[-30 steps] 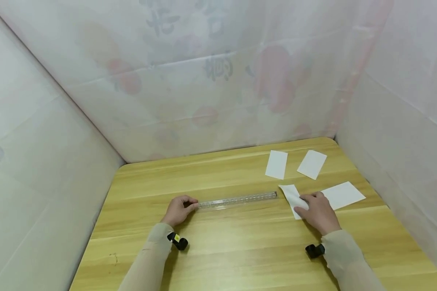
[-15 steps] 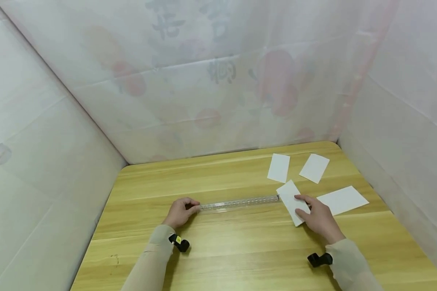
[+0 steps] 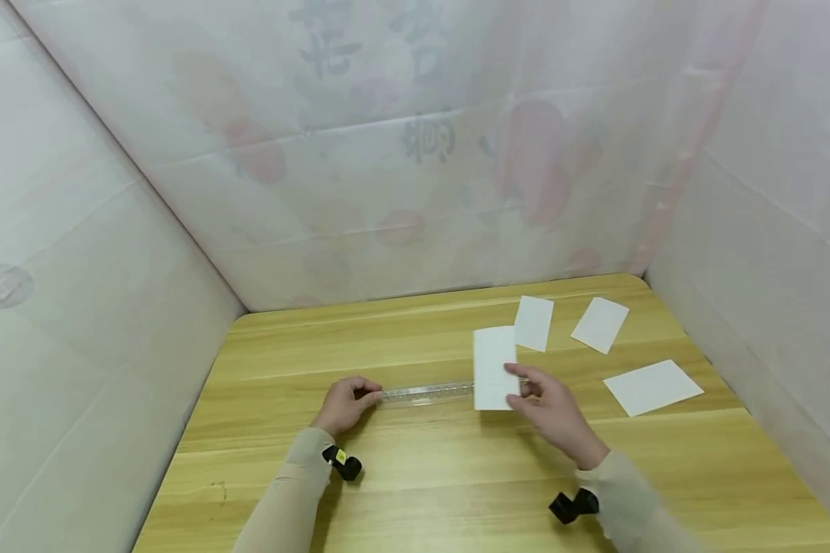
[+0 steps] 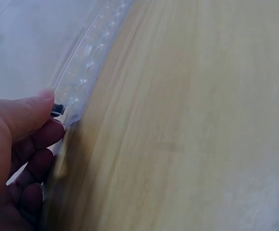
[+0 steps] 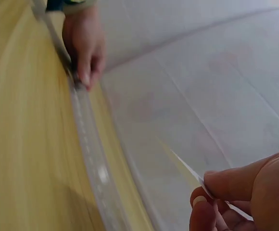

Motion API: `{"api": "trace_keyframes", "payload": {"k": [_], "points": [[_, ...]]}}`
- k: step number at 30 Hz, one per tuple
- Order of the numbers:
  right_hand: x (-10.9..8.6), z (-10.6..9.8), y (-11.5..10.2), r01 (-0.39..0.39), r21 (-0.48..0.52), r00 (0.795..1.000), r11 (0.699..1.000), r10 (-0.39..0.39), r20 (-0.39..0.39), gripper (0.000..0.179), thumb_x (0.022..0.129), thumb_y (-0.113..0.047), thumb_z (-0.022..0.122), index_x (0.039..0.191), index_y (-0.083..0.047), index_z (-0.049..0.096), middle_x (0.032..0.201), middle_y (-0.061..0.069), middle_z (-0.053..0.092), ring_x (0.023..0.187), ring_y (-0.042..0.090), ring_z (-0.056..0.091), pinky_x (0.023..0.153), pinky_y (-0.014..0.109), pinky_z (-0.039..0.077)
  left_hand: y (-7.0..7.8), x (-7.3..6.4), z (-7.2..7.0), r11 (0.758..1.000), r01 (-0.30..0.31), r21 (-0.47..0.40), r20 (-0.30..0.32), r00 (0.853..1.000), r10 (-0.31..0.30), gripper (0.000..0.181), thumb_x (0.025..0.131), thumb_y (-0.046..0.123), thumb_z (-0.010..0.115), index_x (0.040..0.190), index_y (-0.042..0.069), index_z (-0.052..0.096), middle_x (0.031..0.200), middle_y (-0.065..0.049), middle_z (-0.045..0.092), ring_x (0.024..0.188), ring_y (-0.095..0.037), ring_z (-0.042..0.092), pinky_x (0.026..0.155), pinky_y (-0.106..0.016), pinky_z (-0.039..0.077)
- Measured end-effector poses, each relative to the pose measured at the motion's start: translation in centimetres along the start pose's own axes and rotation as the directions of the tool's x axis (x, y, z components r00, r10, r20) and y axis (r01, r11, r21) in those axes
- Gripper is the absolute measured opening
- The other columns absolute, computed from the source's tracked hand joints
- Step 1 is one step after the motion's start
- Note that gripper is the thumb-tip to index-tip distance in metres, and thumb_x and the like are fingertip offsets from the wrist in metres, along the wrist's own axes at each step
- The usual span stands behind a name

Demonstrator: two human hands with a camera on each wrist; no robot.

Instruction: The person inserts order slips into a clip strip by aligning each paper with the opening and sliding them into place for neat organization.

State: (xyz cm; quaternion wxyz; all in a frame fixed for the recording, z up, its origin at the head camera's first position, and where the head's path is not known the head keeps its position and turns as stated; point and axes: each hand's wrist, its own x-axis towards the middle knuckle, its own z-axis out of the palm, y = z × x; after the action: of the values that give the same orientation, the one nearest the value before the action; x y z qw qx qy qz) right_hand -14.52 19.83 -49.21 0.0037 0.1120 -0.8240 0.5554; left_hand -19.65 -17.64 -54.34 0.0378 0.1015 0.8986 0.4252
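Head view: card (image 3: 491,367) in right hand (image 3: 556,415), strip (image 3: 426,395) in left hand (image 3: 342,402).

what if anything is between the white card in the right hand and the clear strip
Nothing visible: the right wrist view shows a gap between the held white card and the clear strip. The left hand pinches one end, away from the card.

Room nearside of transparent strip (image 3: 427,394), fabric wall (image 3: 360,200) beyond
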Motion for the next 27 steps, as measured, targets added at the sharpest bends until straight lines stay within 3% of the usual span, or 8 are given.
{"api": "trace_keyframes", "payload": {"k": [7, 13, 16, 22, 27], "points": [[1.2, 5.7, -1.1, -0.026, 0.100, 0.991, 0.995, 0.013, 0.136, 0.049, 0.084, -0.008, 0.066, 0.130, -0.015, 0.050, 0.090, 0.009, 0.052, 0.063, 0.015, 0.044, 0.046, 0.023, 0.042, -0.3, 0.4, -0.3, 1.000, -0.029, -0.001, 0.003, 1.000, 0.029, 0.011, 0.084, 0.030, 0.065, 0.091, 0.023, 0.070, 0.092, 0.009, 0.063, 0.086, -0.011, 0.058, 0.077, -0.033, 0.047], [1.5, 8.8, -1.1, -0.056, 0.134, 0.961, 0.989, 0.017, 0.276, 0.053, 0.084, -0.007, 0.065, 0.133, -0.009, 0.046, 0.079, 0.011, 0.052, 0.049, 0.008, 0.040, 0.039, 0.020, 0.038, -0.7, 0.6, -0.3, 1.000, -0.027, -0.005, 0.008, 1.000, 0.027, 0.012, 0.084, 0.031, 0.065, 0.092, 0.023, 0.070, 0.092, 0.010, 0.064, 0.087, -0.012, 0.058, 0.078, -0.034, 0.048], [1.4, 9.8, -1.0, -0.062, 0.107, 0.948, 0.992, 0.025, 0.319, 0.054, 0.083, -0.008, 0.067, 0.133, -0.008, 0.046, 0.076, 0.008, 0.054, 0.047, 0.007, 0.041, 0.039, 0.020, 0.038, -0.8, 0.6, -0.4, 1.000, -0.026, -0.004, 0.006, 1.000, 0.026, 0.011, 0.084, 0.029, 0.065, 0.092, 0.022, 0.071, 0.092, 0.010, 0.064, 0.088, -0.011, 0.058, 0.079, -0.034, 0.047], [1.4, 10.6, -1.0, -0.060, 0.040, 0.939, 0.997, 0.043, 0.342, 0.056, 0.081, -0.009, 0.070, 0.132, -0.008, 0.048, 0.078, 0.004, 0.057, 0.060, 0.013, 0.051, 0.044, 0.024, 0.045, -0.7, 0.6, -0.6, 0.999, -0.049, -0.006, 0.003, 0.999, 0.049, 0.012, 0.087, 0.025, 0.064, 0.093, 0.018, 0.072, 0.094, 0.008, 0.065, 0.090, -0.014, 0.059, 0.081, -0.035, 0.047], [1.5, 10.9, -0.8, -0.062, 0.003, 0.927, 0.998, 0.057, 0.371, 0.054, 0.080, -0.010, 0.071, 0.130, -0.009, 0.050, 0.073, 0.003, 0.057, 0.058, 0.012, 0.050, 0.046, 0.024, 0.045, -0.7, 0.6, -0.5, 0.998, -0.057, -0.013, 0.002, 0.998, 0.057, 0.013, 0.087, 0.024, 0.063, 0.094, 0.017, 0.072, 0.094, 0.009, 0.065, 0.090, -0.013, 0.059, 0.081, -0.034, 0.047]]}}
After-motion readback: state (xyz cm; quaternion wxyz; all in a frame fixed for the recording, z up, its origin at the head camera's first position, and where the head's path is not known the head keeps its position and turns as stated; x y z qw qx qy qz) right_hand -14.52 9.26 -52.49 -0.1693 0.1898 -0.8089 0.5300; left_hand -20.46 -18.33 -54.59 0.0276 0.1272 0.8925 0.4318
